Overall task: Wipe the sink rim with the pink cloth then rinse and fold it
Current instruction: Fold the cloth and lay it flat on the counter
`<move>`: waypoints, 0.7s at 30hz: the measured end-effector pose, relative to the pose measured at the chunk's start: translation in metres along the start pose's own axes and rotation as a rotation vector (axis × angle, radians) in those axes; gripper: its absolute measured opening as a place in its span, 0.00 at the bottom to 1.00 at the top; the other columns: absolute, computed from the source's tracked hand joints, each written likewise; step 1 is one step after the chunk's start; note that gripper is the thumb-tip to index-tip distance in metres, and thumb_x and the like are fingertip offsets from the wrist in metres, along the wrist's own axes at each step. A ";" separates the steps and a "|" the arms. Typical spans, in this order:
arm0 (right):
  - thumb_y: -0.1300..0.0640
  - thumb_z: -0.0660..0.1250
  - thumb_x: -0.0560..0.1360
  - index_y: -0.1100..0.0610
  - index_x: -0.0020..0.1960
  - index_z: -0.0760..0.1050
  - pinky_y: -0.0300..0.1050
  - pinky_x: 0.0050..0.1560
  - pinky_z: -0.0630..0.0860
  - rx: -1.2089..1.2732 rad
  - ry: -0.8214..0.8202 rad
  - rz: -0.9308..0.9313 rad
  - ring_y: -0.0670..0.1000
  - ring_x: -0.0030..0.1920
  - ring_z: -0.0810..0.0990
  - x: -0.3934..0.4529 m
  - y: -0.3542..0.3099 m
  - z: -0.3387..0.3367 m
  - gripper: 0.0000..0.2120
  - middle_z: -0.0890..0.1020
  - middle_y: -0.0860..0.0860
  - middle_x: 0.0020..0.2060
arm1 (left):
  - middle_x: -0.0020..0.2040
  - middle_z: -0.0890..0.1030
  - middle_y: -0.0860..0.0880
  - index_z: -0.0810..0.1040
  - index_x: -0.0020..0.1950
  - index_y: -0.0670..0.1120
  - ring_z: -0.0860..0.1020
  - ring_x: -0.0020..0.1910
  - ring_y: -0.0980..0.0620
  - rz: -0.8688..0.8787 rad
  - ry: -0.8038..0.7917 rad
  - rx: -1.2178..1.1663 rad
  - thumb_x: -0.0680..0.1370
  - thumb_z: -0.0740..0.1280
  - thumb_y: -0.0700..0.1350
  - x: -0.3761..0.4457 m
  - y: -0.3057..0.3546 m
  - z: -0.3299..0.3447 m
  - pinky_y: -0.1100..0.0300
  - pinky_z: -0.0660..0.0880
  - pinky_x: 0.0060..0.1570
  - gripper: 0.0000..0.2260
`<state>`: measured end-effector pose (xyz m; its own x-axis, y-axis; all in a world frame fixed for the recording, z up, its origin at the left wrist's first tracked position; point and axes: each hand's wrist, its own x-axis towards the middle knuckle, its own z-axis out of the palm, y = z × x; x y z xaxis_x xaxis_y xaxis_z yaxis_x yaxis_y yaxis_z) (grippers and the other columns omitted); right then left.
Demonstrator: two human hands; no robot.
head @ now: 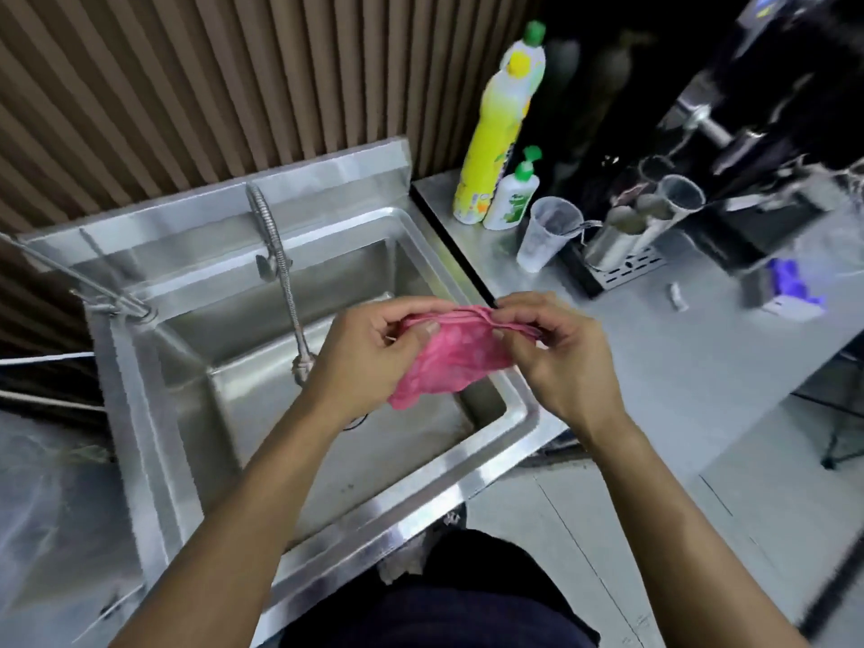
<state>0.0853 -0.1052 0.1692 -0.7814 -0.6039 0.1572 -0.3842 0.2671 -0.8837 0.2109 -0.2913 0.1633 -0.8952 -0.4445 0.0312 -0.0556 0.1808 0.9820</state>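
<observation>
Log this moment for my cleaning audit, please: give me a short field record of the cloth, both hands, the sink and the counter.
cloth: pink cloth, bunched along its top edge, hanging above the sink
left hand: left hand pinches the cloth's left end
right hand: right hand pinches its right end
sink: steel sink, flexible faucet above the basin
counter: yellow bottle, small white pump bottle, clear cup

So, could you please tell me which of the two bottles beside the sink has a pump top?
The small white bottle; the tall yellow bottle behind it has a plain green cap.
</observation>
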 end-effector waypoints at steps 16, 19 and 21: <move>0.64 0.77 0.74 0.49 0.47 0.88 0.32 0.47 0.78 -0.207 -0.055 0.328 0.41 0.46 0.85 -0.080 0.066 -0.256 0.10 0.87 0.40 0.46 | 0.52 0.88 0.50 0.86 0.59 0.50 0.87 0.51 0.48 -0.239 -0.318 -0.223 0.79 0.73 0.39 0.001 0.028 0.254 0.50 0.84 0.52 0.11; 0.64 0.77 0.74 0.49 0.46 0.88 0.27 0.42 0.76 -0.239 -0.261 0.410 0.38 0.41 0.85 -0.033 0.109 -0.283 0.10 0.88 0.41 0.40 | 0.48 0.88 0.46 0.86 0.58 0.50 0.85 0.40 0.44 -0.382 -0.261 -0.232 0.78 0.73 0.40 0.014 0.009 0.295 0.54 0.83 0.34 0.10; 0.65 0.75 0.74 0.50 0.48 0.88 0.30 0.44 0.78 -0.313 -0.366 0.367 0.39 0.40 0.84 0.007 0.156 -0.279 0.10 0.88 0.42 0.41 | 0.50 0.88 0.53 0.86 0.57 0.51 0.84 0.38 0.57 -0.420 -0.175 -0.182 0.79 0.73 0.39 0.034 -0.014 0.316 0.67 0.77 0.31 0.10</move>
<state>-0.1168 0.1418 0.1555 -0.6918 -0.6349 -0.3440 -0.2915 0.6814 -0.6713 0.0410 -0.0317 0.0912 -0.8739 -0.2889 -0.3910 -0.3636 -0.1453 0.9201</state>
